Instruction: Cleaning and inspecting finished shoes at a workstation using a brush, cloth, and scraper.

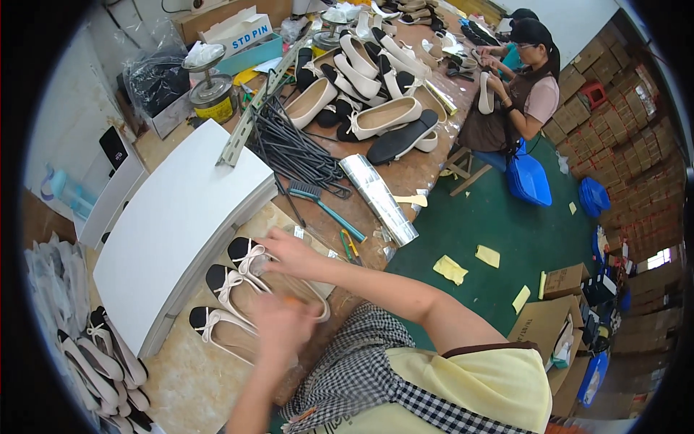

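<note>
Three cream ballet flats with black toes and bows lie side by side on the bench in front of me: a far flat (314,291), a middle flat (238,289) and a near flat (230,334). My right hand (288,254) grips the far flat by its bow and opening, fingers bent over the edge. Something clear and crumpled shows by its fingertips. My left hand (282,327) is over the heel ends of the middle and near flats, smeared by motion. A small orange spot shows at its fingers; what it belongs to I cannot make out.
Left of the flats stands a stack of white boards (181,210). Beyond are a teal brush (329,210), black rods (293,145), a silver roll (378,199) and a heap of flats (387,116). A co-worker (524,94) sits at the far right.
</note>
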The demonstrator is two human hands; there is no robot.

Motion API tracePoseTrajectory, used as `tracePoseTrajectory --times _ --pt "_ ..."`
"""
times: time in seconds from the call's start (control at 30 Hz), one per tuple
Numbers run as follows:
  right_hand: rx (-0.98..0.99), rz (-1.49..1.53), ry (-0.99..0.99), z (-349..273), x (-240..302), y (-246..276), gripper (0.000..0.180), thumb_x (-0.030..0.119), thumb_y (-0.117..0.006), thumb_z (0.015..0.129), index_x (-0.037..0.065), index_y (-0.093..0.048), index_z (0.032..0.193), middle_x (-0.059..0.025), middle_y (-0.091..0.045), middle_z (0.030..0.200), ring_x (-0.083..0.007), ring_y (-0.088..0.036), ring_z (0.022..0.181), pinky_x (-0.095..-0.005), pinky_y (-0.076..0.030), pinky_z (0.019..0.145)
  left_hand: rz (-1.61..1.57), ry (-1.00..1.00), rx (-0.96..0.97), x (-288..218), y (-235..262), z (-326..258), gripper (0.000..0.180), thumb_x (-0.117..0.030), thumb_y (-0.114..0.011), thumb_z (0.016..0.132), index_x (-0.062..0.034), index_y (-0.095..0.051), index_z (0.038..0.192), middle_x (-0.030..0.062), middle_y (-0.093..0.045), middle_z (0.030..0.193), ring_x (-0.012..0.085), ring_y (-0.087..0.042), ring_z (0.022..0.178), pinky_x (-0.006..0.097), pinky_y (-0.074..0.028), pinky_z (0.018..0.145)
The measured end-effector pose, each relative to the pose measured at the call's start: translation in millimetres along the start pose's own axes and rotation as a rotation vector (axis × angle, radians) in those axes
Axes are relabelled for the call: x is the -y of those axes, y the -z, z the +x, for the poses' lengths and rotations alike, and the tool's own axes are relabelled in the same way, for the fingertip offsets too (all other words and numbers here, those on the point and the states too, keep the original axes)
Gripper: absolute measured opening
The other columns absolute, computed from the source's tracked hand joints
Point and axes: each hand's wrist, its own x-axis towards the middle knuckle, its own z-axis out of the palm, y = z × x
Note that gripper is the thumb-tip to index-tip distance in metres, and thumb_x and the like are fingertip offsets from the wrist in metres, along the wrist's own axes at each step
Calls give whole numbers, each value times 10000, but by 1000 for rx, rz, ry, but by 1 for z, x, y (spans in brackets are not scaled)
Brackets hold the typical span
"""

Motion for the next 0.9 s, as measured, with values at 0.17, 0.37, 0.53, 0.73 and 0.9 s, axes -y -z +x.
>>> tracePoseTrajectory --times 0.17,0.37,0.53,0.73,0.9 --pt "-63 60 4 -55 22 40 457 184 -699 850 31 -586 1265 -149 -577 1128 -297 -585 1035 -372 -481 885 494 691 15 193 85 66 684 -426 -597 900 -246 -345 1509 181 -214 1585 362 -160 1468 597 -141 1153" --pt "-67 236 -87 -70 65 41 465 126 -665 885 84 -563 1337 -120 -570 1250 -220 -556 1143 -340 -494 903 276 419 -460 239 63 27 463 -301 -626 886 -108 -585 1305 206 -608 1126 371 -558 1076 447 -428 965" --pt "26 1409 -870 -39 95 52 581 285 -596 959 93 -379 1462 -102 -498 1401 -205 -490 1282 -359 -478 992 47 17 -332 7 57 -9 212 -180 -678 770 -49 -660 936 169 -624 942 356 -592 906 462 -460 803" --pt "480 1494 -764 -77 83 16 410 192 -545 982 3 -499 1344 -90 -604 1264 -194 -587 1158 -317 -475 974 -434 -57 -613 8 62 -34 226 -126 -703 699 -47 -680 910 173 -652 939 385 -614 1008 484 -438 904" --pt "195 292 163 -40 132 16 657 67 -679 823 8 -409 1419 -144 -426 1479 -233 -442 1342 -383 -377 1088 -518 660 -747 22 55 -33 265 -38 -571 880 -21 -607 1143 139 -651 1023 236 -624 1017 301 -474 832"
